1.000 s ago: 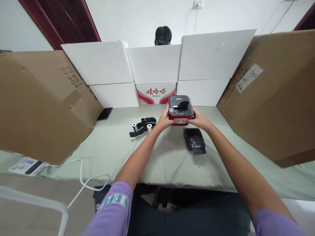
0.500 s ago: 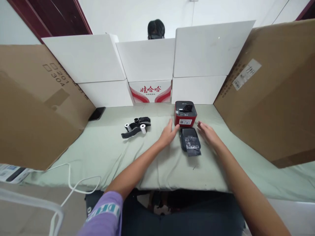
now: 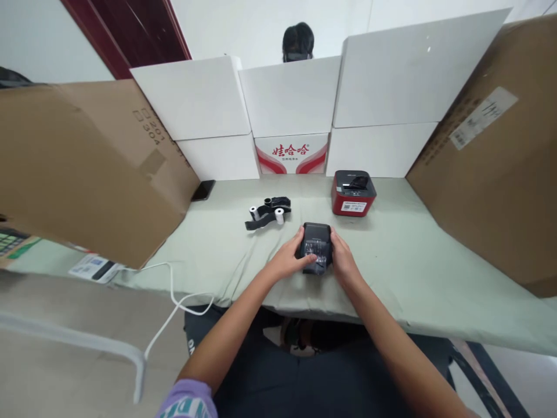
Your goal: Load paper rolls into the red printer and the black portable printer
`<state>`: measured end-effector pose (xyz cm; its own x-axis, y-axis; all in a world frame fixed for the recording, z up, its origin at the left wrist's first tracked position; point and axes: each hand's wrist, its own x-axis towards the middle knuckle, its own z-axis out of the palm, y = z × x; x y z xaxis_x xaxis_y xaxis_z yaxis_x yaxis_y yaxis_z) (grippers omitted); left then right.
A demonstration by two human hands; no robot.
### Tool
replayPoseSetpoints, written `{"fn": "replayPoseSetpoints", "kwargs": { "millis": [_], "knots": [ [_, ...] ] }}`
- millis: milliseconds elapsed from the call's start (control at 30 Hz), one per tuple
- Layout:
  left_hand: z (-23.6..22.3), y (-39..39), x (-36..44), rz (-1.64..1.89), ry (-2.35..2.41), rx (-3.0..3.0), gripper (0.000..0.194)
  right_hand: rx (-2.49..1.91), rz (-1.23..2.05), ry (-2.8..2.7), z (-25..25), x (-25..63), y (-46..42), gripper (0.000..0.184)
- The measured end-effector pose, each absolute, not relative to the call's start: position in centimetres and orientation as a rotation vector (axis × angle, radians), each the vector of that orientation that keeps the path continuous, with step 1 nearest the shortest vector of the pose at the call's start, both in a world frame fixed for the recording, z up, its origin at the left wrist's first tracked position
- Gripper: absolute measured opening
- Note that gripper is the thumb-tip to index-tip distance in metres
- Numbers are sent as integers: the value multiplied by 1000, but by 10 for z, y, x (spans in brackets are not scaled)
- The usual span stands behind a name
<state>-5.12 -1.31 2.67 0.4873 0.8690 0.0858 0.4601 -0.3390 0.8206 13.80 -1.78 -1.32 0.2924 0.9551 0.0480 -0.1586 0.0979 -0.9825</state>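
black device [image 3: 317, 241], one: between both hands, near the desk's [image 3: 391, 264] front edge. left hand [image 3: 287, 257]: fingers around its left side, thumb on top. right hand [image 3: 344, 259]: fingers against its right side. red box [image 3: 353, 194], one: behind, to the right. rolls [image 3: 270, 212]: to the left.

Relative to the black handheld device [image 3: 316, 241], the left hand [image 3: 290, 255] grips its left side, the right hand [image 3: 343, 255] its right; the red-and-black printer [image 3: 353, 194] sits beyond, rightward.
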Motion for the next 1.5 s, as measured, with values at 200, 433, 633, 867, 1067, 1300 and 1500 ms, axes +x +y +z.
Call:
{"fn": "replayPoseSetpoints", "kwargs": {
  "millis": [200,433,633,867,1067,1300,1500],
  "knots": [
    [5,-21,-73,717,1260,1949,82,-1348,942,-952,-15,108,-25,79],
    [2,-37,-68,604,1378,2151,73,-1479,661,-1096,-13,109,-37,66],
    [13,-33,-63,606,1485,2140,70,-1497,618,-1116,-13,112,-29,59],
    [7,-28,-65,636,1525,2106,63,-1446,630,-1141,-14,117,-28,53],
    [4,-29,-65,674,1525,2115,60,-1460,581,-1165,-12,115,-29,48],
    [2,-29,-65,648,1538,2175,59,-1440,546,-1165,-13,113,-31,51],
    [-1,-28,-67,606,1479,2233,64,-1406,538,-1184,-14,123,-10,61]
  ]
}}
